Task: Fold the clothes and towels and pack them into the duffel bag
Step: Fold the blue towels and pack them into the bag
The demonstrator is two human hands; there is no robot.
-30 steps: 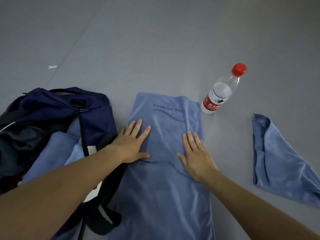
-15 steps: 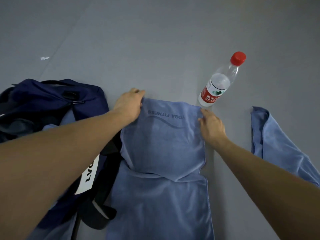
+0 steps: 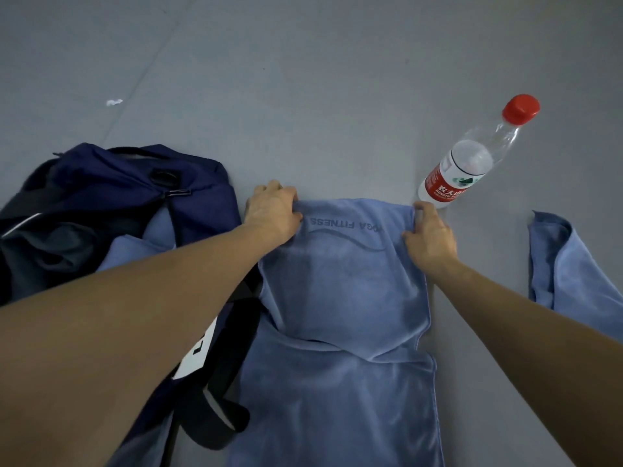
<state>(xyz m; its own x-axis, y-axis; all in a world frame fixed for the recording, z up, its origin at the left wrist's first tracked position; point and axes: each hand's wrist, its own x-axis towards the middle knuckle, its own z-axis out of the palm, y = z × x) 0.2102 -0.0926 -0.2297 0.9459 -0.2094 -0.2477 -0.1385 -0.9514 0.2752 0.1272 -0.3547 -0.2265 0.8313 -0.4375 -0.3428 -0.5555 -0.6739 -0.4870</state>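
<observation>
A long blue towel (image 3: 344, 332) printed "YOGA FITNESS" lies lengthwise on the grey floor in front of me. My left hand (image 3: 273, 210) grips its far left corner. My right hand (image 3: 428, 235) pinches its far right corner. A fold line crosses the towel about halfway down. The dark navy duffel bag (image 3: 111, 193) lies open on the left, with dark clothing and blue cloth (image 3: 131, 251) inside; my left forearm crosses over it. A second blue towel (image 3: 569, 271) lies crumpled at the right edge.
A clear water bottle (image 3: 472, 160) with a red cap and red label stands just beyond the towel's right corner, close to my right hand. A small white scrap (image 3: 114, 102) lies on the floor far left. Bare grey floor (image 3: 320, 96) stretches beyond.
Both hands left the towel's middle, where they pressed flat, and reached to its far corners, which they now grip. The towel's far part has bunched slightly toward me.
</observation>
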